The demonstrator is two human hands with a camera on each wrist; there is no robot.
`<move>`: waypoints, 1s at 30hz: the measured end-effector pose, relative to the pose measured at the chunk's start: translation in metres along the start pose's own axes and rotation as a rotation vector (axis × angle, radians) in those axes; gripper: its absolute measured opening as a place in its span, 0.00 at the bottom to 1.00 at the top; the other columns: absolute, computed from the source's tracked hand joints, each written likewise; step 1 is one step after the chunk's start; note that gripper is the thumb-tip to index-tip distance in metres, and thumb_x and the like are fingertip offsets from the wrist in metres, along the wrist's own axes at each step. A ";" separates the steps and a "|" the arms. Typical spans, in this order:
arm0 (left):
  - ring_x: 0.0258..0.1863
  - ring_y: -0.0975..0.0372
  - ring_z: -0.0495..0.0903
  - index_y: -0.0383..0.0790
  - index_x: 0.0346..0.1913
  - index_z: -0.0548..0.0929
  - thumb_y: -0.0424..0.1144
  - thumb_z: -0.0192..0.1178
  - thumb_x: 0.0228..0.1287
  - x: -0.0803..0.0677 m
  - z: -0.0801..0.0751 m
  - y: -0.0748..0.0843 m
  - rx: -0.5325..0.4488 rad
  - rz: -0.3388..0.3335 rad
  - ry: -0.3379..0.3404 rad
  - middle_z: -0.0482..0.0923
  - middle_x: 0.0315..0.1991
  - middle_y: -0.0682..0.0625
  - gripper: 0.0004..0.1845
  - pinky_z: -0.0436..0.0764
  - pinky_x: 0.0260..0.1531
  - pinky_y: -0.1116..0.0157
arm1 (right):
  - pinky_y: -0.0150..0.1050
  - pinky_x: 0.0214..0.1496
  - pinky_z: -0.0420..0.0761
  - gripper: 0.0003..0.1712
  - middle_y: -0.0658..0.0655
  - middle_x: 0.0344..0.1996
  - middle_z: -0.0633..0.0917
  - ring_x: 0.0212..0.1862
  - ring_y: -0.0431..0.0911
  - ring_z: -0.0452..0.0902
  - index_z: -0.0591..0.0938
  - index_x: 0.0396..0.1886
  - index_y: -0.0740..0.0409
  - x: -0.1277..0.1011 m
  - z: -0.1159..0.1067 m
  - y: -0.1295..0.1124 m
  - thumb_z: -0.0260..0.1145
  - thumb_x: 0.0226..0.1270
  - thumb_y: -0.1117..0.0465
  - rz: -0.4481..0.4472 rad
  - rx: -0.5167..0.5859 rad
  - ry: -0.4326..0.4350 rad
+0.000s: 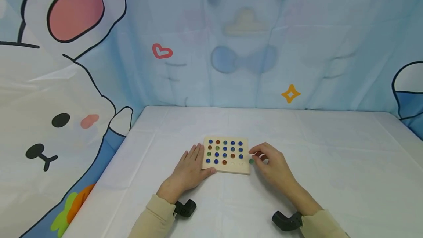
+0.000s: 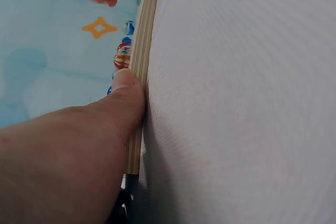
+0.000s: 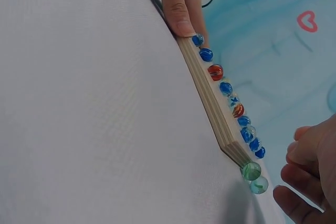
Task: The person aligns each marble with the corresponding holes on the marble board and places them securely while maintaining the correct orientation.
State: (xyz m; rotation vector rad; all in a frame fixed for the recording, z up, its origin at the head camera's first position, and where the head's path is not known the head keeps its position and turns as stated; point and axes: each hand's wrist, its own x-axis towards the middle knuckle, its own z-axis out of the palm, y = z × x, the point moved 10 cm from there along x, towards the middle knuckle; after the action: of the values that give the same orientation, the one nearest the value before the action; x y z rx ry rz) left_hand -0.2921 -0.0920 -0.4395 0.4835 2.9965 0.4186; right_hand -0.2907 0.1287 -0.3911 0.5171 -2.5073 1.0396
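A pale wooden board (image 1: 237, 169) lies on the table, with rows of glass marbles in blue, red-brown and green seated in its hollows. Two hollows at the near right corner hold no marble. My left hand (image 1: 188, 170) rests along the board's left side, fingers extended, its thumb (image 2: 126, 85) against the near edge. Just off the board's right side is a green marble (image 1: 251, 161); the right wrist view shows two, a green marble (image 3: 251, 171) and a paler green marble (image 3: 259, 185). Beside them hovers my right hand (image 1: 272, 164), fingers loosely bent, no marble visible between them.
A white cloth covers the table (image 1: 317, 150) around the board. Behind it hangs a light blue printed curtain (image 1: 185, 80), with a large cartoon animal on the left. Black wrist devices, the left device (image 1: 185, 208) and the right device (image 1: 286, 221), sit near the sleeves.
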 end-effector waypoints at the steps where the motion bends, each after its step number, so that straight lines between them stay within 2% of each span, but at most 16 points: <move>1: 0.80 0.48 0.48 0.30 0.78 0.49 0.63 0.50 0.71 0.000 0.000 0.000 0.000 0.001 0.000 0.48 0.79 0.38 0.48 0.52 0.77 0.47 | 0.32 0.39 0.83 0.12 0.50 0.37 0.84 0.38 0.40 0.78 0.84 0.40 0.57 0.000 0.000 0.001 0.68 0.60 0.75 0.002 -0.001 0.002; 12: 0.79 0.48 0.49 0.29 0.77 0.49 0.63 0.50 0.72 0.000 0.000 0.002 0.007 0.016 0.012 0.49 0.79 0.37 0.48 0.54 0.77 0.47 | 0.31 0.39 0.82 0.12 0.51 0.38 0.84 0.39 0.44 0.79 0.84 0.39 0.58 -0.003 -0.005 0.010 0.67 0.60 0.76 0.010 -0.014 0.022; 25: 0.80 0.49 0.47 0.31 0.78 0.48 0.64 0.49 0.71 0.002 0.001 -0.001 0.000 0.002 0.002 0.47 0.80 0.39 0.49 0.52 0.77 0.48 | 0.30 0.35 0.77 0.12 0.52 0.36 0.84 0.35 0.42 0.74 0.83 0.42 0.57 -0.006 0.009 0.027 0.65 0.62 0.74 0.089 -0.007 -0.055; 30: 0.80 0.49 0.47 0.31 0.78 0.49 0.63 0.50 0.71 0.001 0.000 -0.001 -0.001 -0.004 -0.002 0.48 0.80 0.39 0.48 0.52 0.77 0.48 | 0.31 0.36 0.77 0.11 0.52 0.35 0.84 0.35 0.42 0.75 0.83 0.42 0.57 -0.007 0.011 0.029 0.67 0.63 0.73 0.096 -0.013 -0.059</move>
State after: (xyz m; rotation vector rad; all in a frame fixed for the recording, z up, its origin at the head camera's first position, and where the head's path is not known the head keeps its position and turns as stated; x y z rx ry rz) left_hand -0.2929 -0.0926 -0.4401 0.4782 2.9950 0.4189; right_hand -0.3007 0.1407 -0.4188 0.4328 -2.6117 1.0571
